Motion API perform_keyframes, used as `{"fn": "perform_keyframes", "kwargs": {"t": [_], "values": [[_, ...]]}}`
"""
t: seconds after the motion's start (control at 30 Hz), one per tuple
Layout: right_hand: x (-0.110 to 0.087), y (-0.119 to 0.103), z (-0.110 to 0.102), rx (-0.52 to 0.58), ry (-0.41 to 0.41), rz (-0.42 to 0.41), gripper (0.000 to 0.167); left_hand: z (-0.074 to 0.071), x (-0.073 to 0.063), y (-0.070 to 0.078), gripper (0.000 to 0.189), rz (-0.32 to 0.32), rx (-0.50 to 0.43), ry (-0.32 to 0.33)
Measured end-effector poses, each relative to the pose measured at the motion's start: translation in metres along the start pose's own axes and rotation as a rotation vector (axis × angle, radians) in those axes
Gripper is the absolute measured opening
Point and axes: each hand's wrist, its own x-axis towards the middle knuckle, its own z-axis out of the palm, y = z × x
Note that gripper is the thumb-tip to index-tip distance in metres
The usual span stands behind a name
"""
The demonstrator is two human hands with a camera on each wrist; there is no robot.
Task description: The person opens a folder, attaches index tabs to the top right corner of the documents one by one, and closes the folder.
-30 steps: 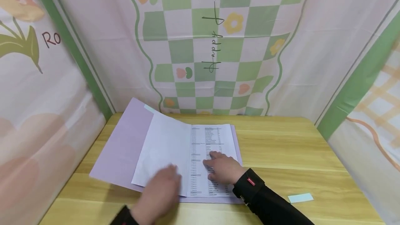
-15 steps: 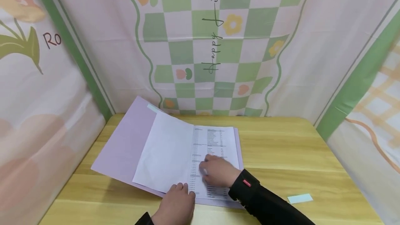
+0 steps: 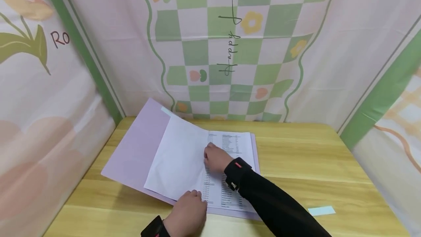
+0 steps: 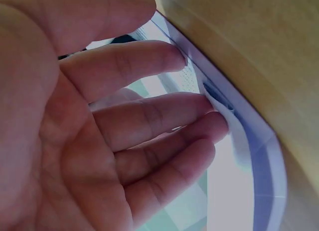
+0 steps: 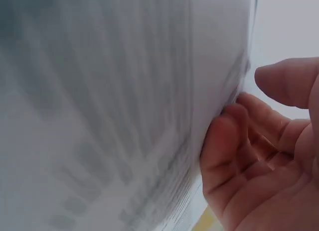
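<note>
A lilac folder lies spread on the table with its left cover raised off the wood. Inside, a blank white page is turned to the left, and a printed sheet with table-like columns lies on the right. My right hand presses bent fingers along the fold between the pages; in the right wrist view its thumb stands apart from the paper. At the lower end of the fold rests my left hand, its fingers loosely bent at the page's bottom edge, gripping nothing.
A pale blue paper strip lies on the wooden table at the right. A similar strip shows at the top of the raised cover. Patterned curtains hang around the back and sides.
My left hand has come from over the left page to the fold's bottom end. My right hand has slid left and up from the printed columns to the fold, its fingers now more bent.
</note>
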Motion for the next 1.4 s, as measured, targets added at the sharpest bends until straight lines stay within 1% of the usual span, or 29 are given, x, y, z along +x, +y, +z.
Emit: {"fn": "perform_keyframes", "kwargs": {"t": [0.07,0.1,0.17,0.23,0.33,0.4,0.47,0.53,0.63,0.7,0.77,0.83,0.9,0.97,1.07,1.1,1.2,1.3,1.4], "values": [[0.016,0.008,0.0,-0.002,-0.014,0.027,0.014,-0.001,0.001,0.0,0.014,-0.011,-0.012,-0.023],[0.023,0.012,-0.001,-0.003,-0.022,0.031,0.017,-0.001,0.002,0.0,0.013,-0.009,-0.002,-0.027],[0.036,0.019,0.0,-0.015,-0.036,0.043,0.027,-0.002,0.003,0.0,0.013,-0.005,0.012,-0.044],[0.048,0.027,0.002,-0.056,-0.05,0.057,0.039,-0.002,0.004,0.0,0.013,0.003,0.024,-0.056],[0.059,0.036,0.003,-0.111,-0.063,0.071,0.047,-0.003,0.004,0.001,0.013,0.007,0.028,-0.064],[0.06,0.037,0.003,-0.149,-0.067,0.049,0.046,-0.004,0.004,0.0,0.014,0.003,0.024,-0.066],[0.047,0.038,0.002,-0.165,-0.062,0.018,0.04,-0.003,0.006,0.003,0.016,0.008,0.02,-0.066],[0.028,0.033,0.001,-0.166,-0.072,-0.003,0.039,-0.003,0.006,0.005,0.018,0.006,-0.002,-0.067],[-0.005,0.014,-0.003,-0.152,-0.096,-0.028,0.039,-0.001,0.004,0.006,0.025,-0.014,-0.032,-0.047],[-0.026,0.0,-0.003,-0.144,-0.118,-0.059,0.042,-0.001,0.0,0.006,0.03,-0.025,-0.038,-0.02],[-0.045,-0.014,-0.004,-0.159,-0.132,-0.115,0.043,0.001,-0.003,0.005,0.036,-0.033,-0.026,0.013],[-0.062,-0.024,-0.002,-0.173,-0.151,-0.173,0.045,0.003,-0.005,0.005,0.041,-0.027,-0.005,0.048],[-0.076,-0.032,-0.001,-0.179,-0.176,-0.23,0.046,0.004,-0.005,0.006,0.042,-0.025,-0.001,0.074],[-0.087,-0.039,0.0,-0.179,-0.196,-0.277,0.048,0.004,-0.005,0.006,0.041,-0.028,-0.001,0.082],[-0.097,-0.042,0.0,-0.189,-0.189,-0.313,0.047,0.003,-0.005,0.006,0.039,-0.034,-0.001,0.08],[-0.101,-0.04,0.0,-0.196,-0.176,-0.311,0.047,0.003,-0.005,0.006,0.039,-0.032,0.003,0.076],[-0.113,-0.028,-0.002,-0.208,-0.138,-0.253,0.046,0.002,-0.005,0.007,0.041,-0.027,-0.007,0.057],[-0.13,-0.009,-0.008,-0.215,-0.094,-0.16,0.044,0.001,-0.005,0.007,0.039,-0.023,-0.044,0.027],[-0.152,0.013,-0.014,-0.189,-0.063,-0.052,0.042,0.001,-0.007,0.008,0.037,-0.024,-0.066,0.003]]}}
